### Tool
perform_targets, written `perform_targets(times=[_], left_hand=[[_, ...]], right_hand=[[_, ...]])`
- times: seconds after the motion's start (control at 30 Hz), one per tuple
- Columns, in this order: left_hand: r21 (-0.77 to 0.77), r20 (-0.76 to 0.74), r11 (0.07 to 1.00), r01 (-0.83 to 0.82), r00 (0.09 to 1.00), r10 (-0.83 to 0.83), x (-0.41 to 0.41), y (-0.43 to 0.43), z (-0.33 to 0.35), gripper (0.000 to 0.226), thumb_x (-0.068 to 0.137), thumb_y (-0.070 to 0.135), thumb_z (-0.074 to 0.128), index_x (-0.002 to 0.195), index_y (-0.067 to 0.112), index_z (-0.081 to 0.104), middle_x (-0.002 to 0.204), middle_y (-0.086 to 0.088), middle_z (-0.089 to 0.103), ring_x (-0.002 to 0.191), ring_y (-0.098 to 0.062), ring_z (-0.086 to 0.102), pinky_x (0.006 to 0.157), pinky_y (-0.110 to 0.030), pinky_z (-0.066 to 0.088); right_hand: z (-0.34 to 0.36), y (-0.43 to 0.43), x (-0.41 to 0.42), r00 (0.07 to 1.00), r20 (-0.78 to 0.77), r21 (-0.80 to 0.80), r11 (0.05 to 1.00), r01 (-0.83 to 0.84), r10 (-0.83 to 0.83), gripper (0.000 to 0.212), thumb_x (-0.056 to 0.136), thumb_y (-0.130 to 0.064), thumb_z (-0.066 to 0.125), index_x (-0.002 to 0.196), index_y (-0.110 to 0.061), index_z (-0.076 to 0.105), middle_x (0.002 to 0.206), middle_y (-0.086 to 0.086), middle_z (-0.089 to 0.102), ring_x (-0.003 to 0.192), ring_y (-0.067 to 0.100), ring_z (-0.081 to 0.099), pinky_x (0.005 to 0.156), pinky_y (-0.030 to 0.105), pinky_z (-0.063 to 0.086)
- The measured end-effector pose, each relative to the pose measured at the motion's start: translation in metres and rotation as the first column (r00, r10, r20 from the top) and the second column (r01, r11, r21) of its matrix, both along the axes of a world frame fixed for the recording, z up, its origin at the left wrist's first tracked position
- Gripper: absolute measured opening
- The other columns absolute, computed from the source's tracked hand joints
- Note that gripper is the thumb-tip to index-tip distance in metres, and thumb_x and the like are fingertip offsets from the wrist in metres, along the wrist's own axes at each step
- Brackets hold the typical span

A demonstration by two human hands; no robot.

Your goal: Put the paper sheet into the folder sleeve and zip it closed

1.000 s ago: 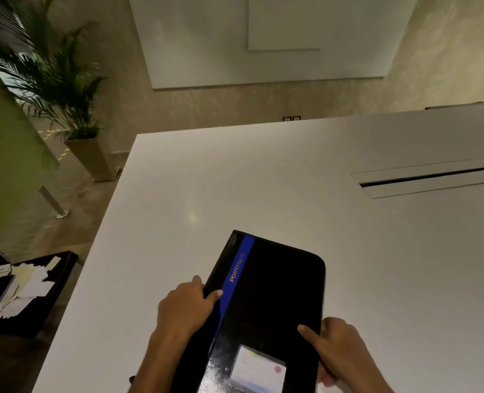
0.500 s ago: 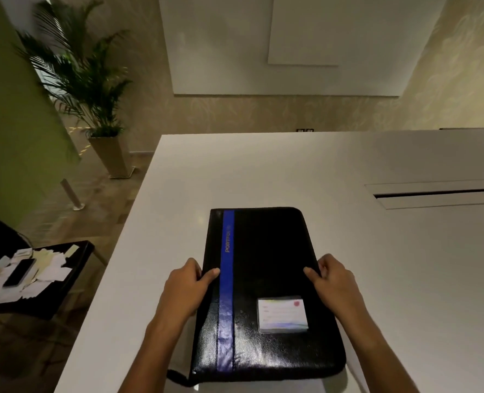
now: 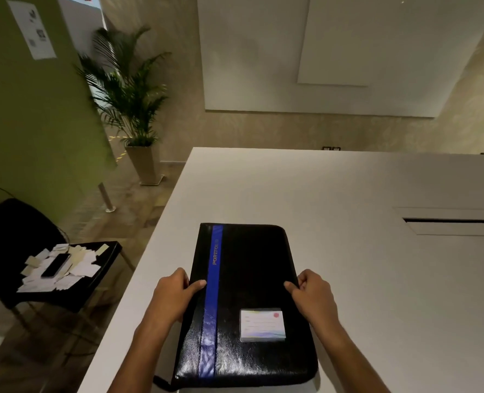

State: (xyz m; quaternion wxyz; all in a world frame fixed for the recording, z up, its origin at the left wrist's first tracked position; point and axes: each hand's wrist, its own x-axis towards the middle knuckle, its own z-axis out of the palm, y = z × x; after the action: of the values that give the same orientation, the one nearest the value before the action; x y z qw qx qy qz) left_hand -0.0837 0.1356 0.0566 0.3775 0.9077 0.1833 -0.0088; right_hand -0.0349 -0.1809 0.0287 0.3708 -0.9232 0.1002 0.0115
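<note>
Single head-worn wide-angle view, aimed forward and down across white surface point(image 3: 348, 194). Near field close over folder point(image 3: 252, 279) at lower centre; far field reaching wall and potted plant point(image 3: 127, 89) upper left.

A potted palm point(image 3: 130, 89) stands beyond the white table point(image 3: 348, 194).
</note>
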Motion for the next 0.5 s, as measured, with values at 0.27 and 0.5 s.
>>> perform_targets(times=[0.27, 0.5], left_hand=[[0.109, -0.030, 0.994, -0.005, 1.000, 0.008, -0.003, 0.011, -0.039, 0.047, 0.101, 0.048, 0.076, 0.082, 0.015, 0.048, 0.080, -0.007, 0.064, 0.076, -0.026, 0.062, 0.061, -0.035, 0.040], [0.247, -0.083, 0.969, 0.016, 0.996, 0.005, -0.005, 0.007, -0.046, 0.046, 0.102, 0.060, 0.068, 0.087, 0.020, 0.049, 0.085, 0.002, 0.062, 0.077, -0.019, 0.060, 0.061, -0.031, 0.039]], right_hand=[[-0.020, 0.015, -0.004, 0.998, -0.044, -0.061, 0.997, -0.048, 0.046, 0.038, 0.098, -0.041, 0.080, 0.077, -0.027, 0.051, 0.074, -0.007, 0.064, 0.063, 0.006, 0.061, 0.052, 0.022, 0.036], [-0.026, 0.014, -0.003, 0.997, -0.033, -0.155, 0.985, -0.074, 0.070, 0.039, 0.097, -0.048, 0.077, 0.077, -0.030, 0.048, 0.075, -0.012, 0.062, 0.063, 0.002, 0.058, 0.050, 0.019, 0.034]])
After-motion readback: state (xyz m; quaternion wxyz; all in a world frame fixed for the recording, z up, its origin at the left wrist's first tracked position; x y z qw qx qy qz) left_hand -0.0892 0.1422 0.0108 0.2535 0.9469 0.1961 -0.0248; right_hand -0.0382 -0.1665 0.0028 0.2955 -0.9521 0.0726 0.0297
